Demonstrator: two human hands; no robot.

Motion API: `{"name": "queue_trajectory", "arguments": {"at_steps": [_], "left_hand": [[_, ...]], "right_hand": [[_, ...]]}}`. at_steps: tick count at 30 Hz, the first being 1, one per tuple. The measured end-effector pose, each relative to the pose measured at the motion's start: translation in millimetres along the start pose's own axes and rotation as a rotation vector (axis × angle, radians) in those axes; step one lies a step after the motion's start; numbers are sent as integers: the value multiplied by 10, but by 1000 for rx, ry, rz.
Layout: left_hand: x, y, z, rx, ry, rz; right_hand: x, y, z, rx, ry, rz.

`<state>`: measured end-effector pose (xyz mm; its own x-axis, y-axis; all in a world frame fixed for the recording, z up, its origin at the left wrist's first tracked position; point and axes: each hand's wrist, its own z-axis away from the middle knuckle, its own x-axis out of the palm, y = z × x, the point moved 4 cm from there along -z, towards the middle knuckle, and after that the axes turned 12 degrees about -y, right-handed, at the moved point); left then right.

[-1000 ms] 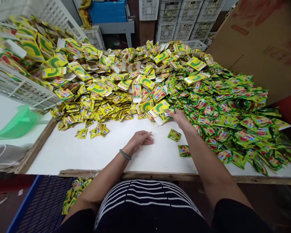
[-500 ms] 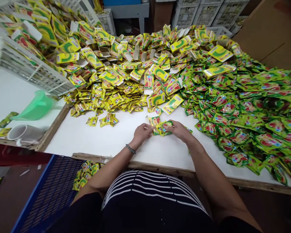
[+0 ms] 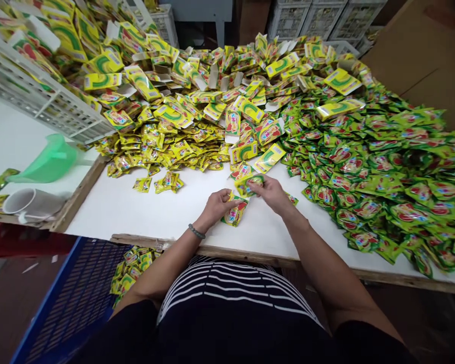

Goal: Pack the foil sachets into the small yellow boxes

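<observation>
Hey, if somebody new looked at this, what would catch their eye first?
Most likely the glossy heap of green packets covering the right side of the white table, with yellow boxes piled along the back. Next, near the middle, the left hand holds a printed pack and the right hand a green-and-yellow packet. A green plastic scoop stands out at far left.

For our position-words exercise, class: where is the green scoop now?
In the head view, the green scoop lies at the left, between the white crate and the pale mug.
</observation>
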<state>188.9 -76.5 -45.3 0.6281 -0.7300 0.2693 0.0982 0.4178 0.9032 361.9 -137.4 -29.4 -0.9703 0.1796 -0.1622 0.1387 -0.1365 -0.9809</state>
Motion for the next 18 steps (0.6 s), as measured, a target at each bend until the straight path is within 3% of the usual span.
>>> {"name": "queue_trajectory", "arguments": {"at_steps": [4,10,15,18], "left_hand": [[63,-58,94,-27,-32,91],[35,-125,219,-57,1,166],[110,-158,284,-68,-73,120],[158,-216,317,-72,-115,82]], "right_hand": [[41,-31,26,61,-165,194],[33,-63,57,51,-282,131],[108,-252,24,88,-426,534],[238,-332,17,16,-438,616]]}}
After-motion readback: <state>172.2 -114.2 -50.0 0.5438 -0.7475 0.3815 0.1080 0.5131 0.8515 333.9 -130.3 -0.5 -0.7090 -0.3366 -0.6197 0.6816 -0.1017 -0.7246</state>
